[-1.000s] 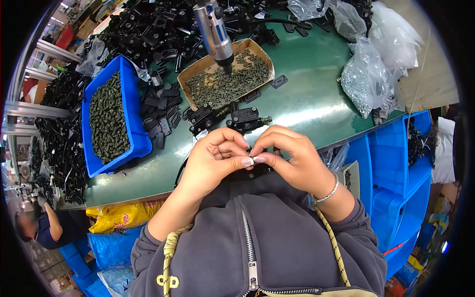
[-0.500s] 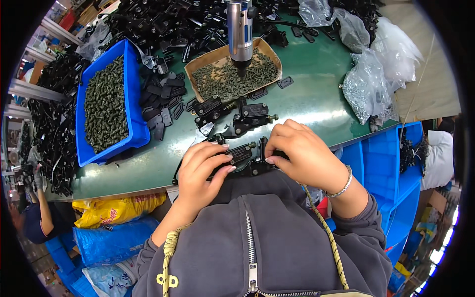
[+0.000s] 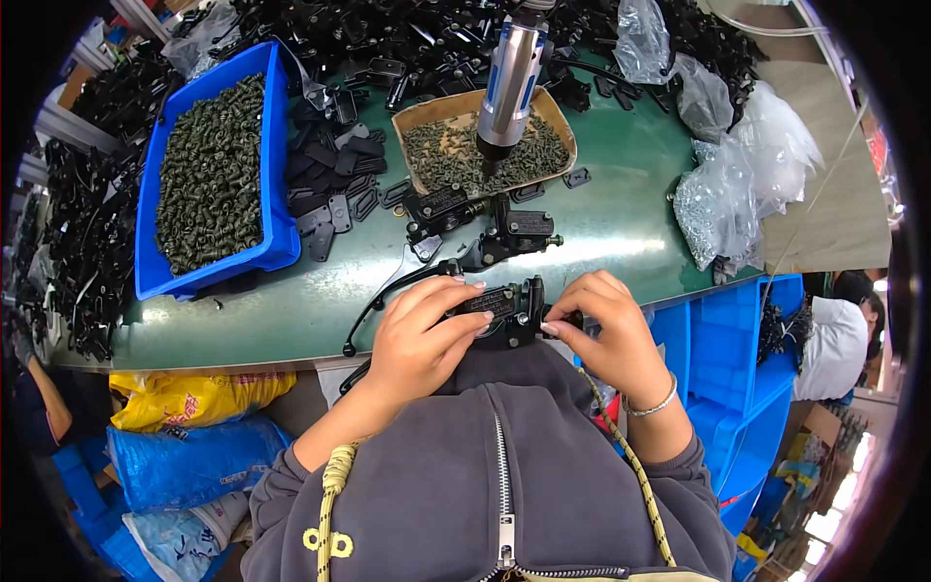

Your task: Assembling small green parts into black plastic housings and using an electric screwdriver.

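My left hand (image 3: 417,335) is closed around a black brake master cylinder (image 3: 490,303) at the table's near edge, just in front of my jacket. My right hand (image 3: 611,330) is at the right end of this part, thumb and forefinger pinched on a small dark piece that I cannot make out. Beyond my hands lie two similar brake master cylinders (image 3: 529,225) with levers, side by side. An upright silver power screwdriver (image 3: 511,87) hangs over them, its dark tip pointing down in front of a cardboard tray (image 3: 412,165) of small screws.
A blue bin (image 3: 281,242) full of dark greenish bolts stands at the left. Flat black plates (image 3: 320,209) lie beside it. Heaped black lever parts (image 3: 87,242) cover the far and left table. Clear plastic bags (image 3: 718,204) sit at the right, above stacked blue crates (image 3: 722,339).
The view has shifted, so the table's things sit further right. My right hand has come down from above the part to its right end. My left hand keeps its hold.
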Motion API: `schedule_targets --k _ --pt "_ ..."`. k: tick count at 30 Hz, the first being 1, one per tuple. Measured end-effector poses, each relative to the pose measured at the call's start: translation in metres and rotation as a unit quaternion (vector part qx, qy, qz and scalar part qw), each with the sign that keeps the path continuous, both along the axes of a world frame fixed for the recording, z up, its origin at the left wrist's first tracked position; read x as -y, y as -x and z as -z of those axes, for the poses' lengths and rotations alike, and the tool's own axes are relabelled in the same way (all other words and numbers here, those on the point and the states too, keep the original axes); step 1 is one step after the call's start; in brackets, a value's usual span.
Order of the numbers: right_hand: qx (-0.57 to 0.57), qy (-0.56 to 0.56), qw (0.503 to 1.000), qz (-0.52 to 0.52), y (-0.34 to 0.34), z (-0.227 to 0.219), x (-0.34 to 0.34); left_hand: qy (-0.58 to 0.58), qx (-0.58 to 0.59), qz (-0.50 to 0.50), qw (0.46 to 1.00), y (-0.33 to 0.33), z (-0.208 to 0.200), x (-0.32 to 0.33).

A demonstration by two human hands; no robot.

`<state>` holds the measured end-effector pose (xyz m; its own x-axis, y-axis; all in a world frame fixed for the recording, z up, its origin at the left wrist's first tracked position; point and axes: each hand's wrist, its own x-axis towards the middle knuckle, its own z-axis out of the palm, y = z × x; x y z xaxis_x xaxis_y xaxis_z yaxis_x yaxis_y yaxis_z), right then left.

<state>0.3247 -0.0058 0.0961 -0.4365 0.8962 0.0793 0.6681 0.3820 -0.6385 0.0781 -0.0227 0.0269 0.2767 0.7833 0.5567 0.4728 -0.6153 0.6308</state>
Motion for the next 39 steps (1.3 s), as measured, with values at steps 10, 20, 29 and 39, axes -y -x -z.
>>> schedule_targets --k 10,20,29,39 --pt "0.002 -0.029 1.000 -0.010 -0.001 0.002 -0.002 0.028 0.030 0.004 0.999 0.001 -0.002 -0.001" --pt "0.052 -0.075 0.995 -0.042 0.000 -0.005 -0.003 0.037 0.025 0.005 0.999 0.000 -0.003 0.000" --pt "-0.205 -0.074 0.972 0.089 0.012 -0.006 -0.108 0.047 -0.008 -0.075 0.996 0.039 -0.029 -0.030" --pt "-0.301 0.224 0.923 -0.081 0.029 0.005 -0.222 0.073 0.016 -0.052 0.996 0.047 -0.002 -0.086"
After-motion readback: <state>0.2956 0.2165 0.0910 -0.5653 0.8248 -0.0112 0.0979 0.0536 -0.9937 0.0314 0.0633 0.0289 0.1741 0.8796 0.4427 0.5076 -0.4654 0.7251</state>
